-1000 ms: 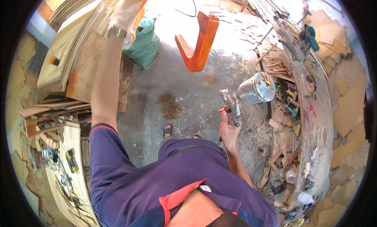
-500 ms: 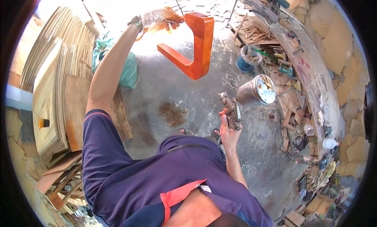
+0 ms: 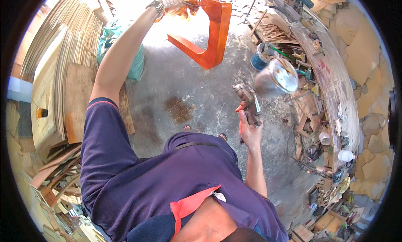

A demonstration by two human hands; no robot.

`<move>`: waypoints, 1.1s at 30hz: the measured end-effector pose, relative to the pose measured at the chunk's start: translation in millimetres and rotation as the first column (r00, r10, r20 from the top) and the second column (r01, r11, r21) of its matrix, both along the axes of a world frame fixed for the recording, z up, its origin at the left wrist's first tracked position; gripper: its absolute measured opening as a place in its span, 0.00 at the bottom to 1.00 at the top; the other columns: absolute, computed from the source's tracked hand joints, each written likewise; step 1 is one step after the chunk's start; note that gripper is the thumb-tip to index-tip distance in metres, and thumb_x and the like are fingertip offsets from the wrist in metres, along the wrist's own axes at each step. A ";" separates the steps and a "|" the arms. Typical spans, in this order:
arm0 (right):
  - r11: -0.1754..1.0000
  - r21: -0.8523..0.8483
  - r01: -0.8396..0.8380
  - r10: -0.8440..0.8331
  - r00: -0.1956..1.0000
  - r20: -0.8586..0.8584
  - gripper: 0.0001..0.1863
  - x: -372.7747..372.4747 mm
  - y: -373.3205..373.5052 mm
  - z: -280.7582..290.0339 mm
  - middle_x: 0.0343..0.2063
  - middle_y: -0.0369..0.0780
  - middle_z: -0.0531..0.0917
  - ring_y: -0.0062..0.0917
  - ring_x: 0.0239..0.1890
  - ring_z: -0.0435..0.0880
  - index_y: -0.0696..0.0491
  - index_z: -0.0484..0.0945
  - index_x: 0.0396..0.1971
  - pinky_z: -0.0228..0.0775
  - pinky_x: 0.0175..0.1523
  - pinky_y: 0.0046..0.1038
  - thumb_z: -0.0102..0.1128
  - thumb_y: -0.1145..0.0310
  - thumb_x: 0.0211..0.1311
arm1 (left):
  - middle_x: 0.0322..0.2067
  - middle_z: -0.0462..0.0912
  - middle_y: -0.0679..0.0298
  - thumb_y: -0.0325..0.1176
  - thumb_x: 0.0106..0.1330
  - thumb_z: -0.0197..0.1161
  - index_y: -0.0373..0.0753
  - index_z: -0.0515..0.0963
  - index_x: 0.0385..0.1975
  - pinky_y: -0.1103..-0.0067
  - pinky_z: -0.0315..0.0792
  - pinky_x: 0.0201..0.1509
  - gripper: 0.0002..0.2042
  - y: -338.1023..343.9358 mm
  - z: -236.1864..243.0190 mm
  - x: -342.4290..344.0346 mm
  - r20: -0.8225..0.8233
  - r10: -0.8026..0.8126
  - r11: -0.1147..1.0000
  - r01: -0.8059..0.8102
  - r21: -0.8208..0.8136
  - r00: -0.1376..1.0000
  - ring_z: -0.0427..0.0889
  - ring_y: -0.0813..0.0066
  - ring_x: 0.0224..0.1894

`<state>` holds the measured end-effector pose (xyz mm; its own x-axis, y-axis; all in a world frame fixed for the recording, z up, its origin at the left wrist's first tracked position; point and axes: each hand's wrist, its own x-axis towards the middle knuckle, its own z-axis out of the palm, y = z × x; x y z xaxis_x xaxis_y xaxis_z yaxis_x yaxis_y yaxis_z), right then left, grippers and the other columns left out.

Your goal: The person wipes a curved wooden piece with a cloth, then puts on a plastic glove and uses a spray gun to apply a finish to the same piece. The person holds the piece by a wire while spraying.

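My left hand, in a clear plastic glove stained orange, is stretched far forward. Its fingers close on a thin rod at the top end of an orange, glossy, angled wooden piece, which hangs above the floor. A thin point also sticks out of the piece's lower left end. Lower and to the right, my right hand is wrapped round the grip of a spray gun. The gun's metal cup is blurred and tilts away to the right. A gap separates the gun from the wooden piece.
Stacked wooden sheets lean at the left, with a teal bag beside them. A blue bucket stands behind the cup. Along the right runs a long bench with tools and wood scraps. Concrete floor lies between.
The wooden piece and my left hand have shifted slightly up in view. The spray gun has turned a little, and its cup has swung up and to the right.
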<state>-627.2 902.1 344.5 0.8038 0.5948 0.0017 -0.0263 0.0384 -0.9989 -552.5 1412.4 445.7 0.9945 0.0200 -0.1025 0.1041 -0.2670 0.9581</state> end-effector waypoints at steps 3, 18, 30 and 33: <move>0.996 -0.062 0.072 -0.068 0.996 0.064 0.11 15.0 -4.4 -0.7 0.36 0.33 0.82 0.11 0.34 0.76 0.58 0.78 0.48 0.69 0.37 0.16 0.60 0.69 0.72 | 0.37 0.83 0.55 0.38 0.69 0.58 0.36 0.80 0.36 0.73 0.79 0.28 0.12 14.6 -10.8 7.5 -0.021 -0.030 0.999 0.030 -0.038 0.999 0.86 0.66 0.35; 0.998 0.048 -0.027 0.021 0.991 0.134 0.12 87.6 -12.6 -5.7 0.36 0.33 0.83 0.14 0.40 0.77 0.59 0.80 0.46 0.71 0.46 0.22 0.63 0.66 0.71 | 0.48 0.81 0.52 0.30 0.70 0.59 0.33 0.72 0.59 0.65 0.81 0.43 0.19 60.5 -32.9 -1.0 0.101 -0.026 0.999 0.021 0.048 0.995 0.86 0.56 0.41; 0.997 -0.072 -0.028 0.033 0.997 0.070 0.16 86.8 -17.5 -1.8 0.35 0.34 0.84 0.15 0.38 0.77 0.59 0.80 0.47 0.72 0.45 0.24 0.64 0.62 0.70 | 0.43 0.83 0.54 0.35 0.74 0.54 0.34 0.76 0.54 0.69 0.79 0.40 0.15 34.5 -20.7 -17.5 0.055 0.137 0.985 -0.130 -0.110 0.989 0.84 0.62 0.40; 0.987 -0.161 0.020 0.005 0.988 0.153 0.15 88.9 -16.1 0.1 0.36 0.35 0.85 0.17 0.39 0.79 0.59 0.81 0.46 0.73 0.47 0.24 0.64 0.63 0.70 | 0.43 0.82 0.62 0.47 0.72 0.56 0.39 0.78 0.53 0.77 0.76 0.40 0.19 32.1 -9.6 -17.5 -0.003 0.064 0.994 -0.064 -0.092 0.998 0.82 0.72 0.39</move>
<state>-538.3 886.0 344.6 0.8058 0.5915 0.0286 0.1263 -0.1245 -0.9841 -570.0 1444.5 436.2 0.9915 0.0738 -0.1072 0.1184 -0.1701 0.9783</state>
